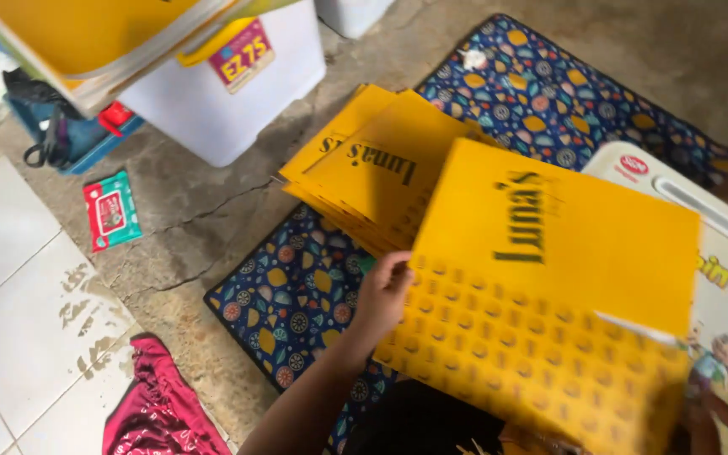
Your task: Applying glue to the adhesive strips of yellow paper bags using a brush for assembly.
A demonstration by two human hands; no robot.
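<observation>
Yellow box: L hand grip closed on edge.

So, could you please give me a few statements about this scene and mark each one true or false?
1. The left hand grips the left edge of a yellow flat box sheet. True.
2. The stack of yellow sheets lies on bare white tiles. False: it rests on the patterned blue mat.
3. A white plastic tub stands on the concrete floor. True.
4. A green wipes packet lies on the mat. False: it lies on the floor, left of the mat.
5. The maroon cloth covers the tub. False: it lies on the floor.
</observation>
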